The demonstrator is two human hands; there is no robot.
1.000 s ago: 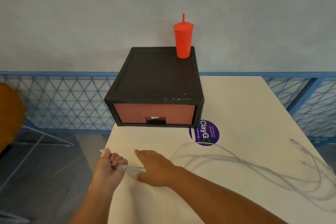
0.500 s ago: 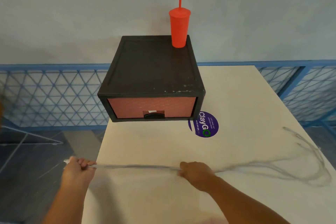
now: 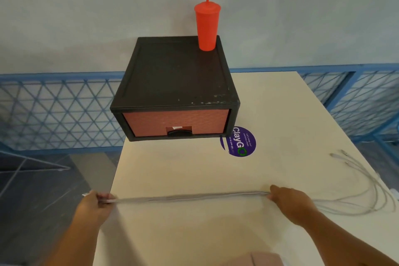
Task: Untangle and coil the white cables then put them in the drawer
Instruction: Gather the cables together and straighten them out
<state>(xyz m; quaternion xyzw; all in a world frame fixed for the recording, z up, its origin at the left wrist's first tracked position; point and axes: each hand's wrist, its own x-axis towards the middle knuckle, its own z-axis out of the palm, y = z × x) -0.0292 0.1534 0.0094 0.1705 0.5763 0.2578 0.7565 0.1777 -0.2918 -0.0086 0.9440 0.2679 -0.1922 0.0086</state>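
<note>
A bundle of white cables (image 3: 190, 197) runs taut and straight between my two hands, just above the cream table (image 3: 269, 114). My left hand (image 3: 95, 205) is closed on one end at the table's left edge. My right hand (image 3: 291, 203) is closed around the bundle further right. Past it, the loose strands (image 3: 371, 190) loop over the table's right side, with plug ends near the right edge. The black drawer box (image 3: 177, 75) stands at the back left, its red drawer front (image 3: 174, 122) closed.
A red tumbler with a straw (image 3: 207, 26) stands on the box's back right corner. A purple round sticker (image 3: 241, 141) lies flat beside the box. Blue lattice railing (image 3: 58, 110) runs behind and to both sides. The table's left edge drops to a dark floor.
My right hand has slid to the right along the cables, away from my left hand. The stretch between my hands has lengthened and straightened, and the loose loops at the right have shrunk.
</note>
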